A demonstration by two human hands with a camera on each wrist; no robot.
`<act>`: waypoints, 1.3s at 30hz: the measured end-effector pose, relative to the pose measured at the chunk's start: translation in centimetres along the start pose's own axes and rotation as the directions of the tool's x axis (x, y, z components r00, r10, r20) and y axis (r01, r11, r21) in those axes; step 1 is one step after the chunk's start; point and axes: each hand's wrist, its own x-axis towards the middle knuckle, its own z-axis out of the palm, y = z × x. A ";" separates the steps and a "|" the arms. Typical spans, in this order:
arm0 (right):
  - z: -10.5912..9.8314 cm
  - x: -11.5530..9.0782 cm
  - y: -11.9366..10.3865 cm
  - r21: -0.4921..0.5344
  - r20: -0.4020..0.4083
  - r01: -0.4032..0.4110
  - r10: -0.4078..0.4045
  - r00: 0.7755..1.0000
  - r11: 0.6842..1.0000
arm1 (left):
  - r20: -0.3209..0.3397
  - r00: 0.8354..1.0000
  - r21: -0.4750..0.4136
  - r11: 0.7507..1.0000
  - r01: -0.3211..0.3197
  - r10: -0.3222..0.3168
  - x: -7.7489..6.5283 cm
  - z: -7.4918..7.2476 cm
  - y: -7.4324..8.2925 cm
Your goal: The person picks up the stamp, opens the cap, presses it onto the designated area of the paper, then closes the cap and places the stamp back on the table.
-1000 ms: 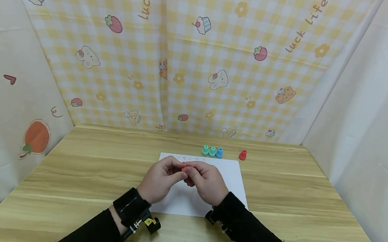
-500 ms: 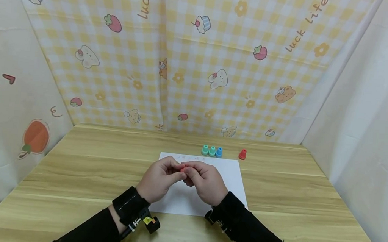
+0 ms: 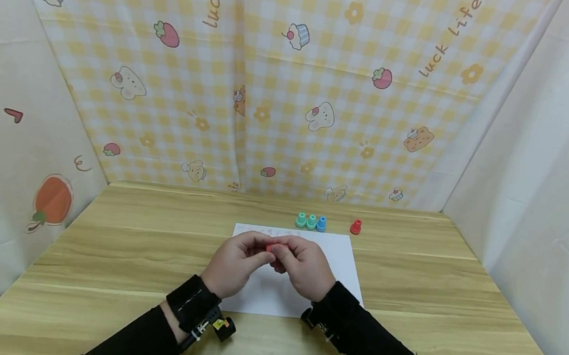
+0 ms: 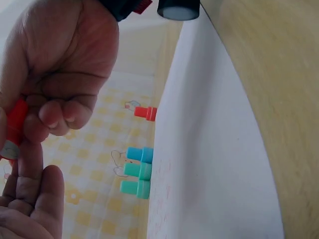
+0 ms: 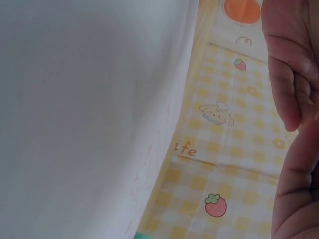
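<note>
Red plastic stamp, one, small and roughly cylindrical, pinched between both hands above the white sheet; the left wrist view shows its red body with a pale end, caught between fingertips. Left hand curls thumb and forefinger onto it; right hand meets it from the other side, fingers bent round the same piece. Both wrists wear black sleeves and dark straps. One sheet of white paper, smooth and rectangular, lies flat on the bench, which is pale wood-grain laminate. Faint reddish marks run along the sheet's far edge. Four more stamps stand upright past that edge: two teal and one blue touching in a row, and one red stamp apart to their right. Each has a narrow cap on a wider base. Behind hangs one yellow checked cloth printed with strawberries, cupcakes and rabbits; plain white sheeting on both sides.
</note>
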 end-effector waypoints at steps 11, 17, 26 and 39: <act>0.0 -0.2 -0.3 0.036 0.006 0.028 -0.028 1.000 0.999 | -0.061 0.998 -0.074 0.997 0.017 -0.022 -0.1 0.2 -0.2; -0.1 -0.1 -0.4 0.059 -0.005 0.024 -0.023 1.000 0.998 | -0.069 0.997 -0.035 0.999 -0.026 0.024 0.0 0.1 -0.1; -0.3 0.2 -0.5 0.049 -0.085 -0.065 0.069 0.994 0.997 | -0.121 0.993 0.070 0.998 0.000 0.009 0.3 -0.9 -0.2; -3.6 1.4 -1.0 -0.047 -0.112 -0.182 0.176 0.978 0.982 | -0.150 0.988 0.097 0.995 0.038 -0.023 0.8 -2.4 -0.6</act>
